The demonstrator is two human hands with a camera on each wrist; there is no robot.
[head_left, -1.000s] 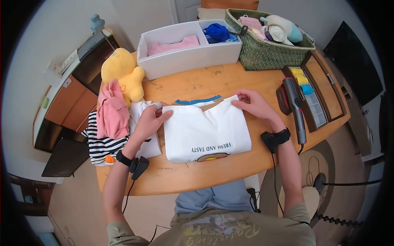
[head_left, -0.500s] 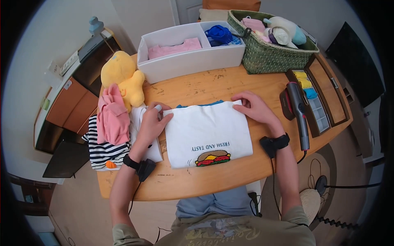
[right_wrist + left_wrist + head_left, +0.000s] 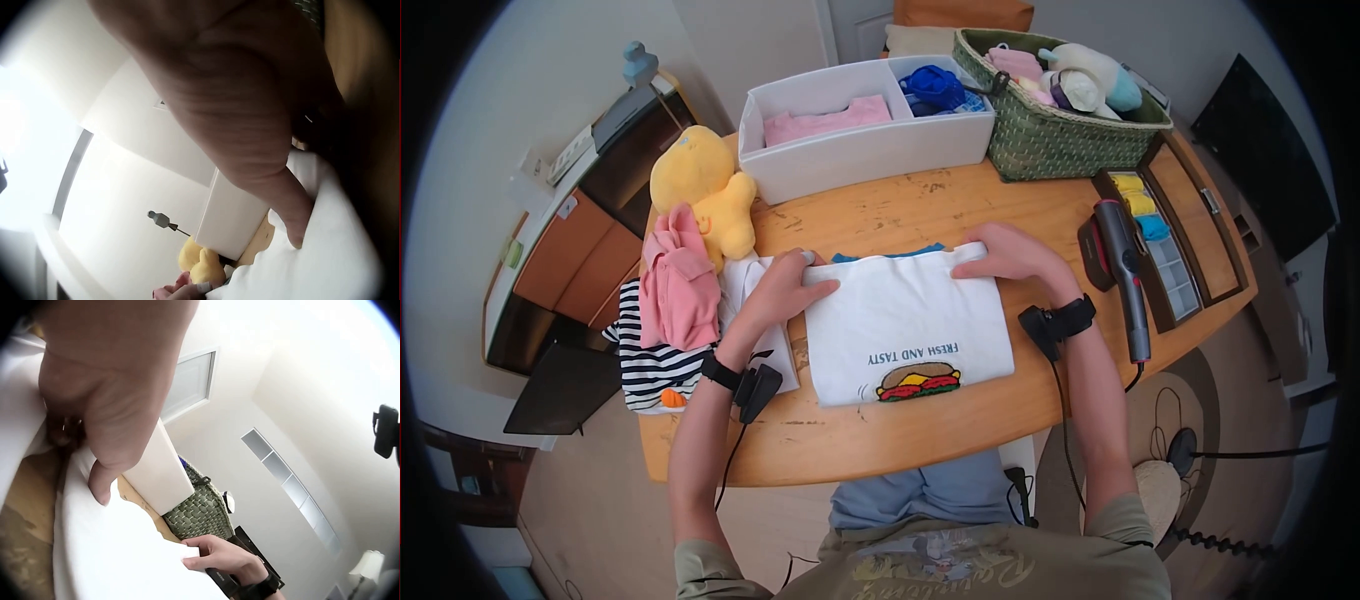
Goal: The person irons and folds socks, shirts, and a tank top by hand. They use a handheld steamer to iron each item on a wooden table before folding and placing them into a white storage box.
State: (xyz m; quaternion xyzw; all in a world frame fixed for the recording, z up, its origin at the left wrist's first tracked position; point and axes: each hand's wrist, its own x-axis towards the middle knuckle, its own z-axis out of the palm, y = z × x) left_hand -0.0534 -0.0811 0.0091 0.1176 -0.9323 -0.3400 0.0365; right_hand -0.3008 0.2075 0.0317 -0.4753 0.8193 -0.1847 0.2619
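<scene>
A folded white T-shirt (image 3: 905,315) lies on the wooden table in front of me, its "FRESH AND TASTY" lettering and burger print upside down in the head view. A strip of blue cloth (image 3: 890,254) peeks out along its far edge. My left hand (image 3: 782,290) pinches the far left corner, thumb on top. At the far right corner my right hand (image 3: 1012,256) pinches the fabric the same way. Both wrist views show the thumb pressed on the white cloth (image 3: 125,550), with the other fingertips mostly hidden.
To the left are a yellow plush toy (image 3: 700,190), a pink garment (image 3: 678,285) and striped clothing (image 3: 655,355). A white divided bin (image 3: 860,150) and green woven basket (image 3: 1060,140) stand at the back. On the right, a corded black styling tool (image 3: 1122,270) lies by a compartment box (image 3: 1175,275).
The shirt's sagging far edge was drawn straight, and the burger print came fully into view. Lately both hands have shifted slightly inward along that edge, their thumbs lying further over the cloth.
</scene>
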